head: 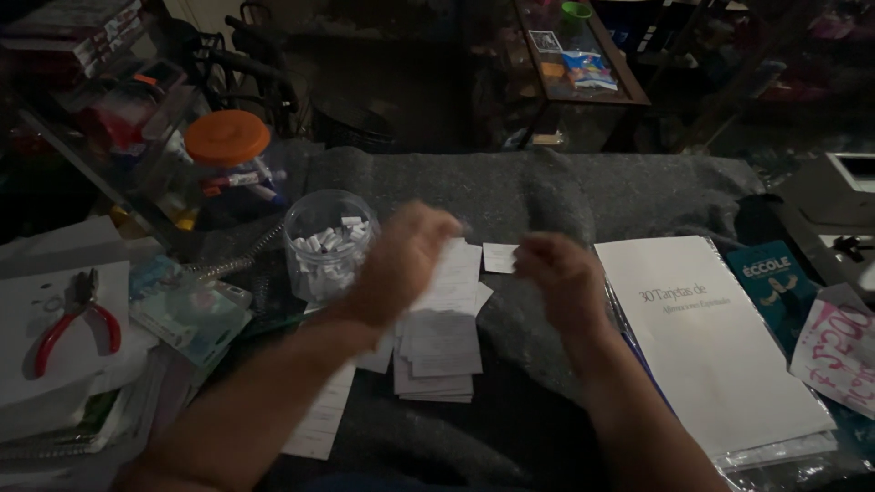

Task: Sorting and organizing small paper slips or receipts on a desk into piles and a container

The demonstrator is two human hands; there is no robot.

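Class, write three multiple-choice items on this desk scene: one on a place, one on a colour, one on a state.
1. Where does the clear plastic jar of small white paper rolls stand?
A. left of the left hand
B. on the large white sheet
C. right of the right hand

2. What colour are the handles of the pliers?
A. blue
B. red
C. yellow

3. How do the small white paper slips lie on the grey blanket?
A. rolled up
B. in a loose overlapping pile
C. sealed in a bag

Answers:
1 A: the jar sits just left of that hand.
2 B: both handles show red on the white paper at the left.
3 B: flat slips overlap under the left hand and beside the right hand.
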